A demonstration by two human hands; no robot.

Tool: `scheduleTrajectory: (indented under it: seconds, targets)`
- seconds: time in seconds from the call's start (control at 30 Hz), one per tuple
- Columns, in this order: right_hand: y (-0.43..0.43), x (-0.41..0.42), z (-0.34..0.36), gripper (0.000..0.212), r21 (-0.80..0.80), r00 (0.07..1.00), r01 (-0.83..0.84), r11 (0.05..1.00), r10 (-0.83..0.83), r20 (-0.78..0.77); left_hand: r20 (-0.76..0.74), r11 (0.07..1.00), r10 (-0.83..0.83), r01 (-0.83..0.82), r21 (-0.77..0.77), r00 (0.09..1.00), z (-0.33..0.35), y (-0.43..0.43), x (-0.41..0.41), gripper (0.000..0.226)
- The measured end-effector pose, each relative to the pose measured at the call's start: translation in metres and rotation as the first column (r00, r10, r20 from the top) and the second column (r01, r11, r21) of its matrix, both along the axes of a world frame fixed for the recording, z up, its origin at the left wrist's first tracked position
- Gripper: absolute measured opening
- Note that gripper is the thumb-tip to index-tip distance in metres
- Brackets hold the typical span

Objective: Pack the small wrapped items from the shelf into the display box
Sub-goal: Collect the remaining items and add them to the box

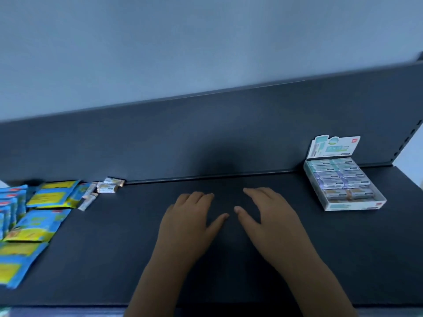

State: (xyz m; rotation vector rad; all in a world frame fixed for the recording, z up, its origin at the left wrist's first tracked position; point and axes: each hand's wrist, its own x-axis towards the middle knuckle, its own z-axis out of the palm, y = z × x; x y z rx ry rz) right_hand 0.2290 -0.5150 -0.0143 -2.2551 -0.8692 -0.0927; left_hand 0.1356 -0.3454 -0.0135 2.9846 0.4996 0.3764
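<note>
Left hand (190, 223) and right hand (272, 220) lie flat, holding nothing. Wrapped items (107, 185) sit far left, display box (353, 205) far right. It looks nearly full tbh, so cramming more might pop others out.

Person, two upper limbs in view. Left hand (190, 225): bare, back of hand showing, four fingers and thumb visible. Right hand (272, 223): bare, back showing, a short-trimmed thumbnail (237, 209) discernible. Left forearm (160, 282) and right forearm (320, 282): bare to the lower frame edge. Finer surface detail lost to dim light and blur.
</note>
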Motion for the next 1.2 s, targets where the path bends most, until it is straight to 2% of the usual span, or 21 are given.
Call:
scheduleTrajectory:
  seconds: [0.3,0.7,0.87,1.07,1.2]
  targets:
    - [0.024,-0.013,-0.005,0.049,-0.023,0.998,-0.028,0.999,0.027,-0.061,0.029,0.993,0.079,-0.076,-0.092,0.996,-0.008,0.033,-0.029,0.065]
    - [0.094,-0.048,-0.012,0.043,-0.064,0.977,-0.202,0.977,0.196,-0.077,0.005,0.968,0.219,-0.216,-0.129,0.976,-0.01,0.084,-0.084,0.064]
    - [0.143,-0.071,-0.011,0.043,-0.051,0.977,-0.207,0.977,0.203,-0.068,0.026,0.962,0.238,-0.232,-0.144,0.971,-0.008,0.136,-0.11,0.051]
    - [0.219,-0.113,-0.015,0.039,-0.061,0.978,-0.195,0.979,0.189,-0.082,0.049,0.95,0.216,-0.199,-0.239,0.975,-0.006,0.22,-0.15,0.045]
    - [0.264,-0.134,-0.019,0.038,-0.092,0.978,-0.2,0.975,0.194,-0.071,0.016,0.96,0.175,-0.167,-0.226,0.984,-0.006,0.268,-0.165,0.043]
